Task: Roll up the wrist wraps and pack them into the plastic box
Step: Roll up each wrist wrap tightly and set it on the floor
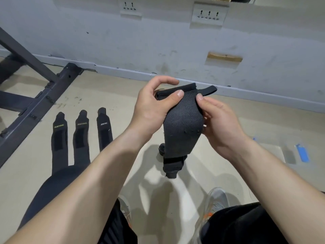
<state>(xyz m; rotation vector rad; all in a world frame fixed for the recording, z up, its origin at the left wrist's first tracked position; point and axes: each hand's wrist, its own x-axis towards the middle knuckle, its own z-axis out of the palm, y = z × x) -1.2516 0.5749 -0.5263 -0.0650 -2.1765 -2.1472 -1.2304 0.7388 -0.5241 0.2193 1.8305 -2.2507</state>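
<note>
The pale wall [88, 32] fills the top of your view and the beige floor [105, 95] runs from it down to your feet. One dark metal frame [40, 95] slants in from the left.

Three black wrist wraps lie flat on the floor to your left, side by side and pointing at the wall: one [59, 138], two [81, 134], three [104, 129]. Each has a small label near its far end. Their near ends are hidden behind your left leg and forearm.

A fourth wrist wrap [182, 127] is up in the air at centre frame, between your two hands. It hangs down from them, and its lower end is bunched. Its thin loop [209, 89] sticks out to the upper right.

Your left hand [153, 106] has its grip pinched on the wrap's top left: the thumb is pressed on the cloth and the fingers curl over the upper edge. Your right hand [221, 120] has its grip pinched on the right edge, with the thumb on the front and the fingers tucked behind.

There is something dark on the floor just behind the hanging wrap, but you can't tell what it is.

Two shoes are below, the left [125, 208] and the right [218, 198]. Two socket plates sit on the wall, one [130, 7] and two [209, 14]. Two bits of blue tape are on the floor at right, a larger one [302, 153] and a tiny one [254, 138].
</note>
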